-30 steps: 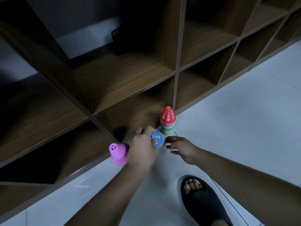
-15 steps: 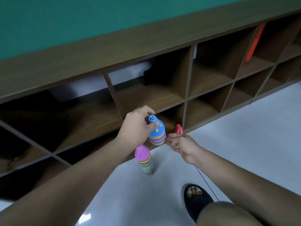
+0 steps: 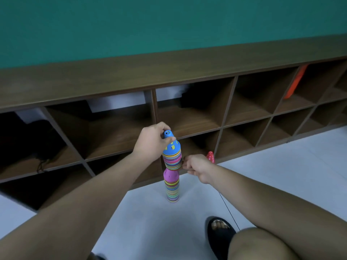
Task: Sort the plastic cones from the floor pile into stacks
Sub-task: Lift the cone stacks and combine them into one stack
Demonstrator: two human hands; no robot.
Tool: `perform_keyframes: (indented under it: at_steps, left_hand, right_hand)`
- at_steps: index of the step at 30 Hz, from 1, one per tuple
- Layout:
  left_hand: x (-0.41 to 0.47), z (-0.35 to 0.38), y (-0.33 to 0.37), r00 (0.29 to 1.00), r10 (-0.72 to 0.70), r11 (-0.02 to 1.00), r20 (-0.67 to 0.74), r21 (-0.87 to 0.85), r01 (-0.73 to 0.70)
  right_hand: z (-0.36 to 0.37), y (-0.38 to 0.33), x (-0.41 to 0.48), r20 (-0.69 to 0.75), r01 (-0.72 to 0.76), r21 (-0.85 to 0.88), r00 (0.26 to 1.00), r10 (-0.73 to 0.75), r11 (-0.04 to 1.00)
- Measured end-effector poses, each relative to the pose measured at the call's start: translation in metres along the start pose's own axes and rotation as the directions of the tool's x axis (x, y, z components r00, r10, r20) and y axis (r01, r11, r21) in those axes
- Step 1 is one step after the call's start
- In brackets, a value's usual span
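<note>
Worn gear, quick rundown: one black open-toe slide sandal (image 3: 220, 239) with a broad single strap over the foot, matte, toes showing at the front. Left hand (image 3: 150, 144) and right hand (image 3: 197, 167) bare, both forearms uncovered as far as I can see. Bare knee (image 3: 262, 244) beside the sandal. Dark sliver (image 3: 95, 257) at floor level, too cropped to identify.

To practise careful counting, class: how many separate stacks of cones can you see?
3. The blue-topped stack is held by the left hand over the pink-topped stack, which stands on the floor. The red-topped stack shows partly behind the right hand.
</note>
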State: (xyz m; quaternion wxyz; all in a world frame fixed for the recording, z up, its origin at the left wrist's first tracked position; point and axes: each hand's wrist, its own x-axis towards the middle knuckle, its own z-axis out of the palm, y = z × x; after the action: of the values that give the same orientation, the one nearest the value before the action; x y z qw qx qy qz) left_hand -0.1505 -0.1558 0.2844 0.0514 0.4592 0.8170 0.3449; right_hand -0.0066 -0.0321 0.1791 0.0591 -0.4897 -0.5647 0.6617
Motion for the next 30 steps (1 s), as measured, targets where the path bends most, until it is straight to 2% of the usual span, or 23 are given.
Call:
perform_keyframes:
  at_steps: [6, 13, 18, 21, 23, 26, 30]
  left_hand:
    - [-0.003, 0.016, -0.019, 0.995, 0.013, 0.993, 0.104, 0.112, -0.025]
    - [-0.003, 0.035, -0.031, 0.972, -0.015, 0.969, 0.236, 0.241, -0.043]
    - [0.006, 0.04, -0.029, 0.971, 0.005, 0.975, 0.24, 0.216, -0.059]
    - [0.008, 0.044, -0.023, 0.964, -0.009, 0.96, 0.266, 0.272, -0.066]
    - [0.011, 0.048, -0.012, 0.976, 0.032, 0.953, 0.216, 0.288, -0.095]
    - [0.02, 0.063, 0.012, 0.981, 0.132, 0.962, 0.144, 0.22, -0.162]
    - [0.031, 0.109, 0.036, 0.96, 0.187, 0.962, 0.209, 0.158, -0.222]
  right_hand:
    - [0.005, 0.016, 0.017, 0.064, -0.051, -0.133, 0.996, 0.06, 0.99]
    - [-0.006, 0.031, 0.015, 0.145, -0.107, -0.203, 0.98, 0.138, 0.973]
    - [-0.023, 0.039, 0.019, 0.112, -0.115, -0.148, 0.985, 0.132, 0.982]
    - [-0.032, 0.043, 0.022, 0.094, -0.115, -0.138, 0.987, 0.129, 0.984]
    - [-0.037, 0.047, 0.025, 0.084, -0.119, -0.111, 0.988, 0.129, 0.987]
    - [-0.044, 0.053, 0.032, 0.065, -0.118, -0.061, 0.99, 0.122, 0.991]
    - [-0.056, 0.07, 0.042, 0.011, -0.119, 0.026, 0.993, 0.119, 0.993]
